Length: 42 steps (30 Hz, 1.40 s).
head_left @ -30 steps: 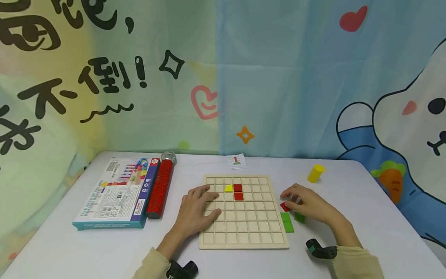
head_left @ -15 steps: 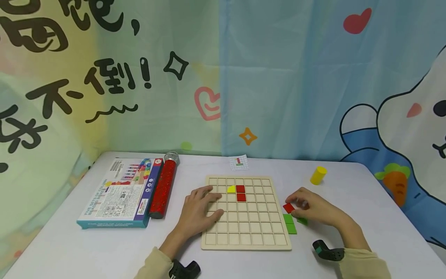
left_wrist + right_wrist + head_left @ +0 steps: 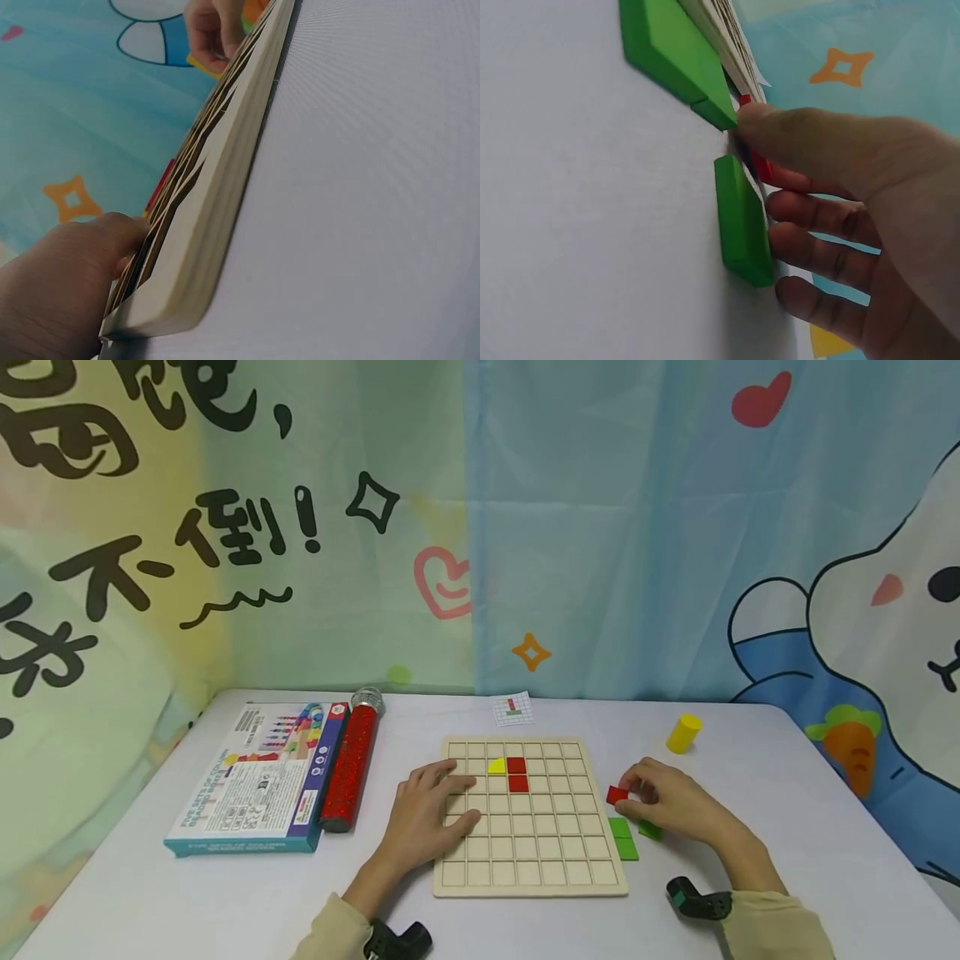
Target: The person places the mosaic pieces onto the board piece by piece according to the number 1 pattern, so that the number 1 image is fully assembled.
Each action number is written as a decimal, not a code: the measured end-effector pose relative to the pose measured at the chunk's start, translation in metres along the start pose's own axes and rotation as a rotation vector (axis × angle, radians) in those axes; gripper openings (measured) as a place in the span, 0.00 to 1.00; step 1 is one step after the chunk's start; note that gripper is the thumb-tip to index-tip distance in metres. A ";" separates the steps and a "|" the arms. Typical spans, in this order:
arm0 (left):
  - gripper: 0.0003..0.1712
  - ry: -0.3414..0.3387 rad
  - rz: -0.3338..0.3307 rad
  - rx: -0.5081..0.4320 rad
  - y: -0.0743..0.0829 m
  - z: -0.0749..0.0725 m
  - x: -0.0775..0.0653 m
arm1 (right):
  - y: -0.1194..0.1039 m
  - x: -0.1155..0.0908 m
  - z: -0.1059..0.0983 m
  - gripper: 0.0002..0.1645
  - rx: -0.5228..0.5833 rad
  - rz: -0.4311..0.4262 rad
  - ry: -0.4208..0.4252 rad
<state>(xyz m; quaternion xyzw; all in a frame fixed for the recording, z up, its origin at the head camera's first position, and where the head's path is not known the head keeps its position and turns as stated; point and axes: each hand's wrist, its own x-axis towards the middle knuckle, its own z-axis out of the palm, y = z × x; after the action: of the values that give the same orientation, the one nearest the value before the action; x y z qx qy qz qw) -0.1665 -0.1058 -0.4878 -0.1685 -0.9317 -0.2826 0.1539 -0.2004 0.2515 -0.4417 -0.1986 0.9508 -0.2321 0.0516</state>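
Note:
My left hand rests on the left side of a wooden grid board, fingers spread over its squares. Set in the board's upper squares are two red tiles, one below the other, and a yellow piece with a slanted side. Beyond the board's right edge, my right hand pinches a red square tile between thumb and index finger. In the right wrist view, the thumb partly hides this tile. Close under the hand are a single green tile and two adjoining green tiles.
A small card with a printed grid pattern lies behind the board. To the back right stands a yellow cylinder. At left are a flat box and a red glittery microphone. A printed curtain hangs behind the table.
My right hand has taken the red tile between thumb and finger, and the tile has turned and shifted slightly toward the back. The left hand stays on the board.

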 end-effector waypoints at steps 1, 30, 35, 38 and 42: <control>0.21 0.000 -0.001 0.000 0.000 0.000 0.000 | 0.000 0.000 0.000 0.16 -0.001 0.009 0.003; 0.22 -0.010 0.002 -0.020 0.001 -0.004 0.000 | -0.029 0.009 0.012 0.15 0.018 -0.023 0.105; 0.22 -0.010 0.005 -0.028 0.000 -0.004 0.000 | -0.034 0.012 0.016 0.15 0.019 -0.033 0.098; 0.22 -0.010 0.005 -0.023 0.000 -0.002 0.000 | -0.038 0.013 0.019 0.15 0.028 -0.041 0.095; 0.22 -0.012 0.001 -0.012 -0.001 -0.001 0.000 | -0.044 0.015 0.022 0.14 0.013 -0.062 0.099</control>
<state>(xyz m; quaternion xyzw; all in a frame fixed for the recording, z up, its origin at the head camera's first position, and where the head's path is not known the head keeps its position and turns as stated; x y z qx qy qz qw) -0.1668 -0.1070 -0.4876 -0.1716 -0.9308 -0.2872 0.1476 -0.1946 0.2006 -0.4415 -0.2161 0.9440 -0.2494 -0.0017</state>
